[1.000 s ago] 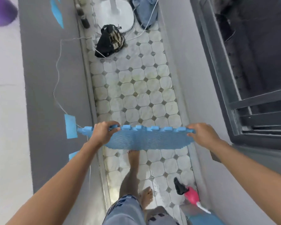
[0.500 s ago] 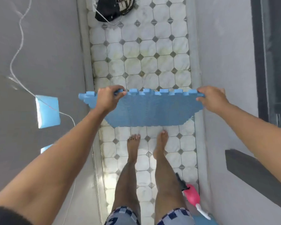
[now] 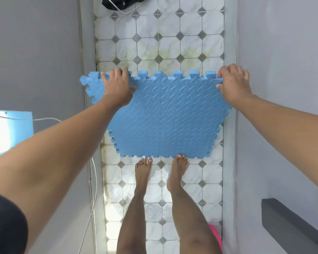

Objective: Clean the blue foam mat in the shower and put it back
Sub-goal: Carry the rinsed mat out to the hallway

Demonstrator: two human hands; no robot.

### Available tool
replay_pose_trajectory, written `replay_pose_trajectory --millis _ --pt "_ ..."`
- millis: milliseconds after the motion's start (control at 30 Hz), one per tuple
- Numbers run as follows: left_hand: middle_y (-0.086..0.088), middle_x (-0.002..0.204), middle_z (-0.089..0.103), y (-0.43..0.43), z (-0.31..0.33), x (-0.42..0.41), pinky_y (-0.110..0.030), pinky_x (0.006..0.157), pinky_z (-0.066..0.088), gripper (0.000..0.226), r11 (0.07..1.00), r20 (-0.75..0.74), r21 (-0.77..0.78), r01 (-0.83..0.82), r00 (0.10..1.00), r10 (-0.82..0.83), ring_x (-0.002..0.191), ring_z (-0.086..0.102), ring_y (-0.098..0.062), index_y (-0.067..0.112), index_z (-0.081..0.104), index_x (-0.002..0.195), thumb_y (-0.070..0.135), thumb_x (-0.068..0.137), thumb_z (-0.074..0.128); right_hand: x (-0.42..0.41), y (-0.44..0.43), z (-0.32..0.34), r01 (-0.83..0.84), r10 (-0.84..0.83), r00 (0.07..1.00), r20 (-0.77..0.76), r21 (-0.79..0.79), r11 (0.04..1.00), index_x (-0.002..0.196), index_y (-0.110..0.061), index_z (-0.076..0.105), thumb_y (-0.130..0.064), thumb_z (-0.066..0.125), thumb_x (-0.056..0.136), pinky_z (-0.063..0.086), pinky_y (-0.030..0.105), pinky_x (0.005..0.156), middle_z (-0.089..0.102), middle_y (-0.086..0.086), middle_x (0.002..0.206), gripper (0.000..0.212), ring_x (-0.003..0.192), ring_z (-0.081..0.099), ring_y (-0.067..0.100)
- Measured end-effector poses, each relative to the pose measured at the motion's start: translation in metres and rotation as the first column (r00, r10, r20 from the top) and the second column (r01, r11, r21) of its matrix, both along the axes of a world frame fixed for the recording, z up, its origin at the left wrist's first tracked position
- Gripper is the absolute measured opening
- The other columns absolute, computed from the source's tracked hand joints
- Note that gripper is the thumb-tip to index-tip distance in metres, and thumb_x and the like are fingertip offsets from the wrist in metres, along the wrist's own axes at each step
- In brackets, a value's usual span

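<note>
Two bare hands are gripping the far, notched edge of the blue foam mat (image 3: 165,114), one near each upper corner. Left hand (image 3: 117,85) is clamping the edge close to the left corner, fingers curling over the top and thumb lying on the textured face; right hand (image 3: 233,83) is pinching the opposite corner the same way, fingertips wrapping behind the edge. Between the hands the mat is spreading flat towards the camera, its ribbed surface facing up, a seam running down its middle, and jigsaw teeth showing along its borders. Below the hands its near edge is reaching the toes of two bare feet (image 3: 178,167), which are standing on the tiled floor (image 3: 154,46) of the narrow strip. Beyond the hands the pale octagonal tiles are showing yellowish staining. Outward of the left hand a grey wall (image 3: 35,52) is carrying a white cable (image 3: 92,198); outward of the right hand another grey wall (image 3: 283,52) is rising. Near the right leg something pink (image 3: 216,235) is peeking out.
</note>
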State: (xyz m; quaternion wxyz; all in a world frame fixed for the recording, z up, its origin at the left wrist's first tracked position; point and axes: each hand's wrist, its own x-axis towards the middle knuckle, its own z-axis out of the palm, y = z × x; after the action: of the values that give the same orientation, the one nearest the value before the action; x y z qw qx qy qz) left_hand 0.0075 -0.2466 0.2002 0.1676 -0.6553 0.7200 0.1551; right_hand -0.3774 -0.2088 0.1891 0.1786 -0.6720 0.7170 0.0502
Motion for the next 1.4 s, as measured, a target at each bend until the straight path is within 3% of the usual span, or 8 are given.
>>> replay_pose_trajectory --millis 167,367,667,833,1000,1133,1300,1400 --pt "-0.016 0.155 0.035 -0.024 -0.011 -0.006 -0.063 0.121 0.011 0.084 0.993 0.032 0.117 0.033 0.999 -0.037 0.15 0.024 -0.033 0.009 0.02 0.158 0.048 0.095 0.061 0.008 -0.021 -0.023 0.052 -0.044 0.996 -0.079 0.096 0.994 0.135 -0.014 0.047 -0.016 0.07 0.089 0.009 0.059 0.12 0.045 0.015 0.136 0.051 0.136 0.036 0.033" --pt "-0.017 0.155 0.041 -0.028 -0.022 0.011 -0.053 0.111 0.039 0.075 0.952 -0.024 0.299 -0.07 0.996 0.081 0.142 0.04 -0.037 0.009 0.034 0.155 0.05 0.098 0.059 0.031 -0.037 -0.035 0.034 -0.016 0.993 -0.116 0.161 0.986 0.151 -0.014 0.03 -0.007 0.057 0.087 0.008 0.062 0.12 0.025 0.011 0.158 0.07 0.153 0.011 0.028" --pt "-0.012 0.16 0.037 0.045 0.018 -0.005 -0.046 0.115 0.036 0.073 0.967 -0.29 0.203 -0.157 0.933 0.213 0.145 0.037 -0.031 0.013 0.026 0.16 0.047 0.102 0.054 0.068 0.044 -0.025 0.023 -0.088 0.958 0.272 0.234 0.972 0.152 -0.015 0.039 -0.019 0.055 0.099 0.027 0.051 0.119 0.025 0.015 0.163 0.055 0.151 0.019 0.031" --pt "-0.009 0.159 0.039 0.093 0.073 -0.023 -0.04 0.116 0.033 0.069 0.966 -0.416 0.18 -0.184 0.876 0.244 0.147 0.036 -0.028 0.013 0.028 0.16 0.043 0.103 0.054 0.073 0.105 0.032 0.253 -0.324 0.796 0.512 0.204 0.946 0.136 -0.013 0.055 -0.022 0.059 0.1 0.031 0.026 0.107 0.05 0.009 0.141 0.037 0.134 0.044 0.024" --pt "-0.008 0.157 0.042 0.135 0.131 -0.024 -0.041 0.115 0.035 0.067 0.956 -0.466 0.218 -0.195 0.84 0.277 0.145 0.039 -0.026 0.016 0.031 0.158 0.042 0.102 0.057 0.071 0.157 0.093 0.489 -0.547 0.576 0.607 0.28 0.826 0.117 -0.014 0.062 -0.016 0.06 0.099 0.046 0.031 0.095 0.064 0.002 0.114 0.019 0.104 0.061 0.02" --pt "-0.002 0.149 0.049 0.159 0.172 -0.024 -0.04 0.109 0.043 0.061 0.969 -0.496 0.237 -0.074 0.848 0.186 0.136 0.049 -0.022 0.016 0.038 0.153 0.041 0.101 0.058 0.069 0.193 0.138 0.618 -0.637 0.422 0.645 0.31 0.723 0.097 -0.021 0.063 -0.013 0.062 0.097 0.048 0.028 0.081 0.068 -0.005 0.091 0.008 0.083 0.065 0.012" --pt "0.003 0.119 0.061 0.178 0.181 -0.046 -0.033 0.093 0.049 0.044 0.942 -0.523 0.305 0.137 0.851 0.045 0.105 0.061 -0.016 0.015 0.053 0.139 0.037 0.101 0.061 0.079 0.245 0.164 0.746 -0.747 0.15 0.648 0.422 0.515 0.091 -0.016 0.063 -0.012 0.058 0.1 0.046 0.02 0.057 0.067 0.004 0.08 0.011 0.06 0.064 0.009" --pt "0.001 0.097 0.066 0.205 0.17 -0.07 -0.037 0.089 0.054 0.03 0.873 -0.529 0.405 0.271 0.849 -0.019 0.086 0.064 -0.018 0.009 0.065 0.123 0.027 0.1 0.064 0.093 0.311 0.166 0.836 -0.793 -0.072 0.606 0.47 0.284 0.088 -0.015 0.063 -0.015 0.056 0.099 0.045 0.022 0.053 0.068 0.006 0.075 0.014 0.058 0.064 0.011"
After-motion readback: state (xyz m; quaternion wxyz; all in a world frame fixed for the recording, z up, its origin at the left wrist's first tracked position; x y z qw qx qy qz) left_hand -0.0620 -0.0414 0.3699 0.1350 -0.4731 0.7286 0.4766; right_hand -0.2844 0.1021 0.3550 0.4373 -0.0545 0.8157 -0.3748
